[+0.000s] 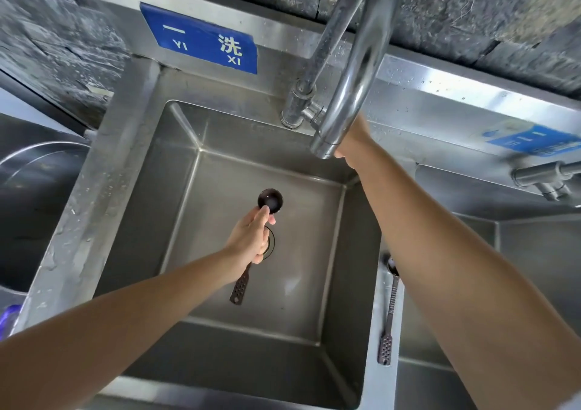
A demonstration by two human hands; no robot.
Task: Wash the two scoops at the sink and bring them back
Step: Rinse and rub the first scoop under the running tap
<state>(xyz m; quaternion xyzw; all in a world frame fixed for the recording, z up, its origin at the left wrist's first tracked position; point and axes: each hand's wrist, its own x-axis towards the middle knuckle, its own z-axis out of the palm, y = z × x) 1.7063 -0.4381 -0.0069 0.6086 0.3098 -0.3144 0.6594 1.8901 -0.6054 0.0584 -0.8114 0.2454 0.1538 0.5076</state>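
My left hand (251, 237) grips a dark brown scoop (270, 201) by its handle, over the middle of the steel sink basin (220, 171). The round bowl points away from me and the perforated handle end sticks out below my fist. A second dark scoop (390, 312) lies on the steel divider between the two basins, bowl end away from me. My right hand (352, 145) reaches up behind the spout of the curved faucet (349, 89); its fingers are hidden by the spout. No water is visible running.
A blue sign (201, 39) is stuck on the backsplash. A second basin (471, 284) with another tap (544, 177) lies to the right. A round metal lid or pot (37, 164) sits to the left. A dark stone wall rises behind.
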